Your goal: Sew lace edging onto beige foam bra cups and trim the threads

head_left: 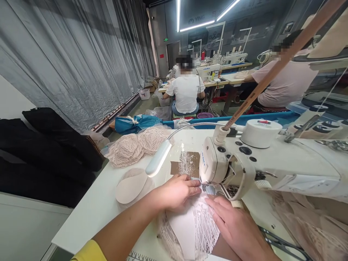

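Note:
A pale lace piece with a smooth cream panel lies under the needle end of a white sewing machine. My left hand is closed on the lace's far edge, fingertips close to the presser foot, which is mostly hidden. On the near right side of the lace, my right hand lies flat with fingers stretched toward the needle. Its thumb is out of sight. Both hands touch the fabric just in front of the machine head.
A lit lamp on a bendy neck hangs left of the machine. Cream cut pieces and lace bundles lie on the left. Black scissors and beige fabric are at right. Two people sit at machines ahead.

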The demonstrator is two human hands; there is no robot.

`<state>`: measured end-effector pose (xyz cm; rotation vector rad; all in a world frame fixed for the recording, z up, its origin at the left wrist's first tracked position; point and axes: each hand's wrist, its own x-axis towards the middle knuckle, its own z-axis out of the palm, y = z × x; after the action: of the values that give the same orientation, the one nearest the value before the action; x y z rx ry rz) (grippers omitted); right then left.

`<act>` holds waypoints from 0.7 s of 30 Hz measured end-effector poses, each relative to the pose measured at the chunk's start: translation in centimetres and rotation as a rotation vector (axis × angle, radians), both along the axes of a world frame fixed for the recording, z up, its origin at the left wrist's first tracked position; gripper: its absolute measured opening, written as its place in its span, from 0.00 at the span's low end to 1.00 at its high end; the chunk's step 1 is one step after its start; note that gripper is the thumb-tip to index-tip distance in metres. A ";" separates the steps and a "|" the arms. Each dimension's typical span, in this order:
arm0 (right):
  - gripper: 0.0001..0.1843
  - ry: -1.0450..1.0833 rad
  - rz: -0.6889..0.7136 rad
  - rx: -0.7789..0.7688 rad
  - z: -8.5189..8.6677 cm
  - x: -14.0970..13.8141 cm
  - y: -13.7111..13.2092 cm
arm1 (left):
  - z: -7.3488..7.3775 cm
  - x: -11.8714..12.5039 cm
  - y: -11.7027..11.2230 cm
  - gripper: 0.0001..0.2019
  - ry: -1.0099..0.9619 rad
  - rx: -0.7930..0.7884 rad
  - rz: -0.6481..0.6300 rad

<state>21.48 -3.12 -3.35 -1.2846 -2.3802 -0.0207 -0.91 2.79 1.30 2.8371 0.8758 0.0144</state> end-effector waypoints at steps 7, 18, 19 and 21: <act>0.20 0.125 -0.100 -0.179 -0.3 0.9 -0.3 | 2.4 1.0 -5.7 0.17 -0.069 -0.029 0.222; 0.19 0.168 0.000 -0.299 0.7 1.1 -0.3 | 1.0 -0.2 -6.8 0.06 -0.094 -0.085 0.166; 0.19 0.166 0.000 -0.303 0.6 1.2 -0.3 | 0.8 0.1 -6.7 0.04 -0.090 -0.076 0.181; 0.19 0.160 0.009 -0.307 0.7 1.7 -0.5 | 0.1 0.8 -6.7 0.06 -0.091 -0.037 0.197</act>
<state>23.13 -3.63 -2.69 -1.3522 -2.3129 0.4493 -0.11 -3.88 1.45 2.6810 1.1188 0.1490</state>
